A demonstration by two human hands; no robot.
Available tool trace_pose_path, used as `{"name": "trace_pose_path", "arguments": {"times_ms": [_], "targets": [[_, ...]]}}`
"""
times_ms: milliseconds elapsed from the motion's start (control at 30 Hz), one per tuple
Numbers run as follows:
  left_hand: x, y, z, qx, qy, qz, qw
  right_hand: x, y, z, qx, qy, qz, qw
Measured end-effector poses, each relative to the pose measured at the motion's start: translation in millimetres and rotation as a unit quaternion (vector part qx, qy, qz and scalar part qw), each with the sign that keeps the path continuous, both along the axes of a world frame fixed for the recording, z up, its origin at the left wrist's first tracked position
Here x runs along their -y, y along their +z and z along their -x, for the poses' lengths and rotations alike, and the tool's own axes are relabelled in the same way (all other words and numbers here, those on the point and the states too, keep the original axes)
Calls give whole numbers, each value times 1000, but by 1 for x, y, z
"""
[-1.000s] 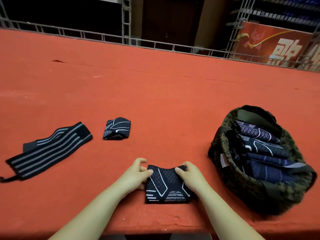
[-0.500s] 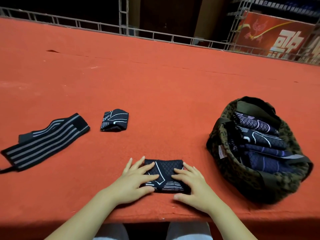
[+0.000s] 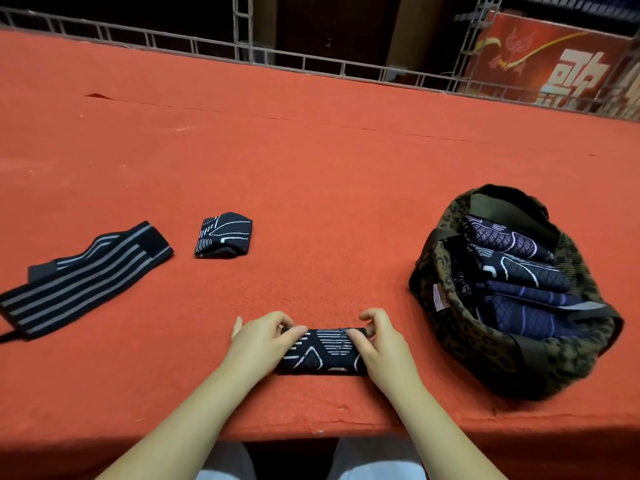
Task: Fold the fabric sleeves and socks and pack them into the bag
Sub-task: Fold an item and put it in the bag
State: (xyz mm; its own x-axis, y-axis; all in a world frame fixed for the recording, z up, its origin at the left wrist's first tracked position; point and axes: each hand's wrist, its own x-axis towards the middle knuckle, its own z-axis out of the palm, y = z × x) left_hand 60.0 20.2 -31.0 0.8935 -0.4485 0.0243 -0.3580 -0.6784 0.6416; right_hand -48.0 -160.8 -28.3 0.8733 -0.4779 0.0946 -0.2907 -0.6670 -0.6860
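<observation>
Nearest, at 6 o'clock by the desk [image 3: 311, 188] edge, a folded sock [image 3: 320, 351] lies flat between both hands. The left hand [image 3: 258, 344] sits at the sock's 9 o'clock end, fingers curled over its far left corner and pinching it. The right hand [image 3: 381, 344] sits at the 3 o'clock end, fingers curled over the far right corner in the same pinch. The sock is dark with white lines and spans the gap between the two hands, its near edge close to the desk's front lip.

At 3 o'clock from the hands, well apart, stands a bag [image 3: 485, 358] in a dark leopard print, its mouth open toward the camera. Several dark folded pieces [image 3: 512, 271] are stacked inside it, filling most of the opening.

Farther off, at 10 o'clock, a second sock [image 3: 224, 235] lies folded on the red cloth. Just beside it, at 9 o'clock, a long striped sleeve [image 3: 83, 275] lies stretched out unfolded, running toward the left edge.

At 12 o'clock a metal rail [image 3: 277, 60] borders the desk's far side, with a red banner [image 3: 554, 60] behind it at 1 o'clock.
</observation>
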Motion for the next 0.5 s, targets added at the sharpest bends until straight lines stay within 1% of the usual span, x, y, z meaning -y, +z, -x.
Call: {"name": "trace_pose_path", "arguments": {"times_ms": [67,167,233,300,367,433,500], "targets": [[0,-3,-2,18,17,-43,999,0,-5,-10,-29,-21,33,999],[-4,-5,-3,17,-2,-114,993,4,-15,-18,-69,-53,147,985],[-4,0,-4,4,-20,-143,989,4,-15,-17,-103,-34,176,978],[-2,5,-5,-1,-38,-167,985,4,-16,-13,-127,13,163,978],[0,8,-5,-7,-59,-192,980,3,-16,-7,-130,44,134,981],[6,10,-6,-13,-78,-211,974,2,-14,-2,-130,55,95,985],[11,15,-9,-13,-90,-202,975,1,-10,-1,-128,63,59,988]]}}
